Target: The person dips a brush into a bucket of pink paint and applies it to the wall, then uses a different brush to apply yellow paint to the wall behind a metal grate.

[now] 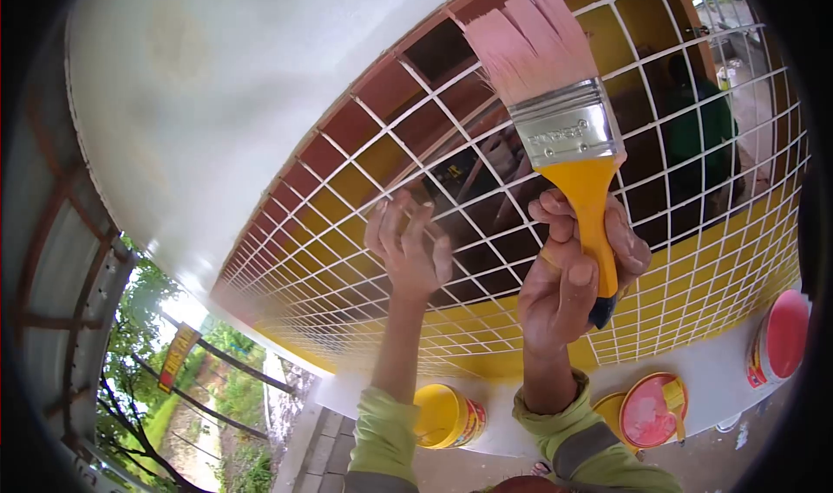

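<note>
My right hand [573,267] is closed around the yellow handle of a wide flat paintbrush [560,111]. The brush points upward in front of a white wire grille [659,259], and its bristles are coated in pale pink paint. A metal ferrule joins bristles and handle. To the left, my left hand [408,246] is raised against the grille, its bent fingers apart and the fingertips right at the wires. Behind the mesh are yellow and dark red painted surfaces and a dark opening.
Below the grille stand a yellow paint bucket [447,417], a pink-filled paint bucket [655,411] with a yellow-handled brush on it, and another pink-topped bucket [781,337] at the right. A white ceiling [226,77] spreads overhead. Trees and a sign [178,354] are outside at the left.
</note>
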Tool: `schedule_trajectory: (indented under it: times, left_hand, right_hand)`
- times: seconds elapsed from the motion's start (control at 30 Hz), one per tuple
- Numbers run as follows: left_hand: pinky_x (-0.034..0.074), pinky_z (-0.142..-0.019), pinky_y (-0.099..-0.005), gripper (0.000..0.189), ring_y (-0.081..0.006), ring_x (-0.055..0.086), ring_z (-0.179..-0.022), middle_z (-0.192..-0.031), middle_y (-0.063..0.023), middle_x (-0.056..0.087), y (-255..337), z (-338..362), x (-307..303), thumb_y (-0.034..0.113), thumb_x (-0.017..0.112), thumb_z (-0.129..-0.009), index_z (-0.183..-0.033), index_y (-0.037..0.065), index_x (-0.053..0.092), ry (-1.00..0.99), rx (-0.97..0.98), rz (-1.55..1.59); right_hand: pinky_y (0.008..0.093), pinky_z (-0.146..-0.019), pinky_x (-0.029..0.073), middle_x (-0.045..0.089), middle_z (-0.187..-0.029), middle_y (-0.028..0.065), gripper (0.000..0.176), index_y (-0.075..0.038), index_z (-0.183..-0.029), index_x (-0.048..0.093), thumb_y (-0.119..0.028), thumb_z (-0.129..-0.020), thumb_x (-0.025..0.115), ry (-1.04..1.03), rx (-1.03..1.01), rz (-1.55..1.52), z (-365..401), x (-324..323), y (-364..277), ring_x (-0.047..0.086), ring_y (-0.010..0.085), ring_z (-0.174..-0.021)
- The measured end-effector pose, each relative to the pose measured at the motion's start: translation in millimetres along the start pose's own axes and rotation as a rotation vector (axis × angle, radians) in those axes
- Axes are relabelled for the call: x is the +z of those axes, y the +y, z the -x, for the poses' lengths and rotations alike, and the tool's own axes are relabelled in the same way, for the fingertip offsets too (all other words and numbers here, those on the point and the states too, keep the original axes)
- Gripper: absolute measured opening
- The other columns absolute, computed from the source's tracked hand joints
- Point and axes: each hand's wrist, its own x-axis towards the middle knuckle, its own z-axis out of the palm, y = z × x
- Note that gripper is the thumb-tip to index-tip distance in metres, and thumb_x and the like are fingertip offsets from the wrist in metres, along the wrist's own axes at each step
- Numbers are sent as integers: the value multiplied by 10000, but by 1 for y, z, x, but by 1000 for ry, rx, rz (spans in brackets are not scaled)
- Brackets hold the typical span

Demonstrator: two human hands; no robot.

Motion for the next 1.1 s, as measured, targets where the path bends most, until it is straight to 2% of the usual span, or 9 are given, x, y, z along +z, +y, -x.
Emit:
schedule_trajectory:
  times: [0.27,0.37,0.63,1.1]
  left_hand:
    - [296,-1046,-473,473,-332,411,-1222,-1383,-179,483,-2,3,1,479,437,-1003,-1225,83,567,-28,-7,10]
    - [339,-985,-459,394,-326,496,-1138,-1344,-157,531,1,-1,0,398,485,-989,-1243,120,600,22,-1,8]
    - [353,-967,-463,390,-325,509,-1104,-1341,-169,532,-1,-2,1,394,500,-982,-1242,121,600,40,13,21]
    - [363,-942,-453,383,-310,529,-1068,-1325,-175,543,-1,-2,2,393,514,-977,-1236,126,610,52,13,22]
  right_hand:
    - [441,-924,562,496,-1191,332,425,17,-1248,277,-228,-995,517,131,5,19,16,30,23,649,357,-1049]
    - [449,-927,552,497,-1191,333,419,18,-1246,280,-220,-992,514,164,35,5,18,38,23,644,358,-1049]
    - [483,-944,531,495,-1195,328,426,17,-1298,298,-192,-991,506,129,21,-66,21,42,32,629,372,-1064]
    - [473,-919,556,444,-1245,271,389,-65,-1332,385,-138,-980,532,-37,6,-91,27,37,40,629,359,-1056]
